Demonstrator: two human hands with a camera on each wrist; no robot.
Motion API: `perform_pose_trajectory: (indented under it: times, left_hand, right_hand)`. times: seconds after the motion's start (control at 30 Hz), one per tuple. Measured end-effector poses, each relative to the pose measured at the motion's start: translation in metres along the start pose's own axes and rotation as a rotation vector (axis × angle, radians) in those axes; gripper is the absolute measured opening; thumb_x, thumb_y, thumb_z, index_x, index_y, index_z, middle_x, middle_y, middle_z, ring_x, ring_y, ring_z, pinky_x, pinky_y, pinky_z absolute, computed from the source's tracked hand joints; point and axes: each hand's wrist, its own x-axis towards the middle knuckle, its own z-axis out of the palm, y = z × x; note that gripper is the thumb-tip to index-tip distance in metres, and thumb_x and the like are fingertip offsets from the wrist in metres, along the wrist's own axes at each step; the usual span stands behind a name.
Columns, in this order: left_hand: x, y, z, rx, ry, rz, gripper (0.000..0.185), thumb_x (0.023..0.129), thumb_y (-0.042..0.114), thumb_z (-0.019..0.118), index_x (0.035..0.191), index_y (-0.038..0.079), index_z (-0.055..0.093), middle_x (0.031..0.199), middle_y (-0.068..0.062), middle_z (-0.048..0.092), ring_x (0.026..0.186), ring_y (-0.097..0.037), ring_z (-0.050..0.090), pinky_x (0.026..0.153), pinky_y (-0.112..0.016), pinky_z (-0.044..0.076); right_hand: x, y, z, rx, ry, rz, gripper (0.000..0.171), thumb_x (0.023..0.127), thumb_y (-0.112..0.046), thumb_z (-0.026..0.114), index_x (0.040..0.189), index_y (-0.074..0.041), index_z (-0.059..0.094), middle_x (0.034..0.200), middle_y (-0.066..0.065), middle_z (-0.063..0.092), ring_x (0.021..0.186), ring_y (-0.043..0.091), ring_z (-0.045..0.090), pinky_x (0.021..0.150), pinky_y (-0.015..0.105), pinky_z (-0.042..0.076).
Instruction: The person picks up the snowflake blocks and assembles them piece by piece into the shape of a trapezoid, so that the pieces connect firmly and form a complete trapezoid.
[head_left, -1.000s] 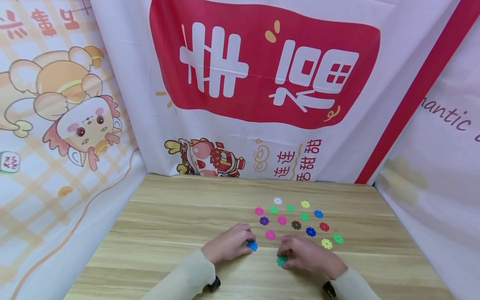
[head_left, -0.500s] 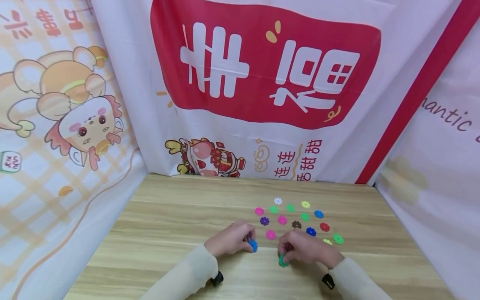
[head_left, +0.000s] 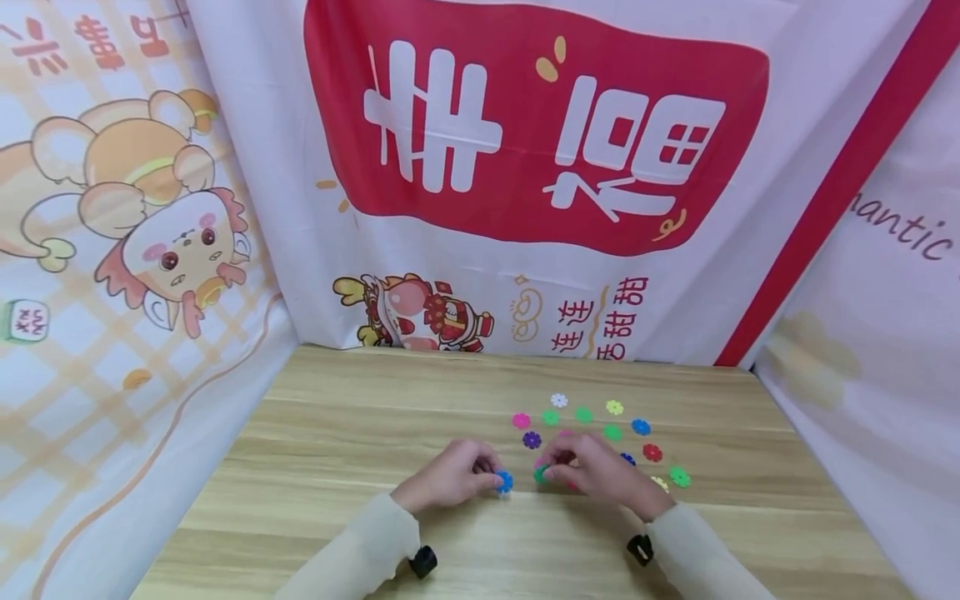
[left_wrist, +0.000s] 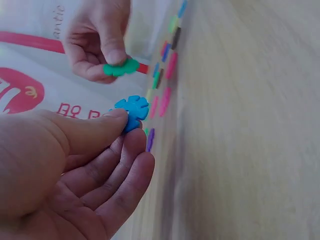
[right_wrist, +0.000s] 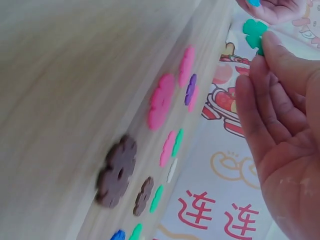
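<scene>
Pinching green flower disc [head_left: 541, 474] in right hand [head_left: 592, 471], now raised nearer | left hand [head_left: 450, 477] still pinching blue flower disc [head_left: 504, 481]

Both arms wear long sleeves of a pale cream colour. The cloth looks soft and a little thick, like a knitted or fleece top, and it has no pattern or print. The left sleeve [head_left: 352, 554] ends at the wrist with a plain cuff, and the right sleeve [head_left: 693, 554] ends the same way. Under each wrist sits a small black device, rounded in shape: one on the left wrist [head_left: 423, 562] and one on the right wrist [head_left: 640, 549]. The left hand [head_left: 450, 477] and the right hand [head_left: 596, 471] are bare, without gloves; rings cannot be seen.
</scene>
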Motion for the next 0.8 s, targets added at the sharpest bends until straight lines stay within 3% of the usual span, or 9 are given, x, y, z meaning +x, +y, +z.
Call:
perform_pose_trajectory:
  times: [0.3,0.47,0.67,0.8]
  left_hand:
    - [-0.011,0.005,-0.006,-0.271,-0.006,-0.083,0.010,0.101,0.019,0.073,0.101,0.009,0.074,0.093,-0.003,0.075,0.088,-0.022,0.071,0.078,-0.030,0.061]
    - [-0.013,0.002,-0.007,-0.399,-0.011,-0.109,0.012,0.102,0.015,0.071,0.104,0.004,0.074,0.092,-0.005,0.076,0.088,-0.021,0.074,0.082,-0.033,0.064]
    - [-0.013,-0.001,-0.006,-0.469,-0.015,-0.108,0.015,0.103,0.013,0.069,0.106,0.000,0.074,0.091,-0.004,0.076,0.085,-0.015,0.073,0.082,-0.033,0.065]
    - [-0.015,-0.002,-0.007,-0.479,-0.018,-0.108,0.017,0.104,0.014,0.068,0.107,-0.002,0.074,0.090,-0.004,0.076,0.084,-0.014,0.072,0.082,-0.035,0.065]
  right_hand:
    - [0.011,-0.008,0.008,0.079,0.091,-0.090,0.006,0.098,-0.021,0.077,0.097,-0.016,0.073,0.093,-0.003,0.075,0.088,0.003,0.069,0.085,0.031,0.064]
    - [0.015,-0.013,0.012,0.116,0.128,-0.125,0.006,0.095,-0.010,0.078,0.097,-0.013,0.074,0.096,0.004,0.077,0.089,0.009,0.072,0.082,0.032,0.065]
    - [0.018,-0.014,0.018,0.138,0.142,-0.138,0.010,0.094,-0.010,0.079,0.097,-0.018,0.073,0.096,-0.002,0.076,0.089,0.009,0.072,0.081,0.030,0.065]
    - [0.019,-0.013,0.022,0.147,0.145,-0.162,0.008,0.094,-0.010,0.079,0.097,-0.016,0.074,0.096,-0.001,0.076,0.089,0.010,0.071,0.082,0.030,0.064]
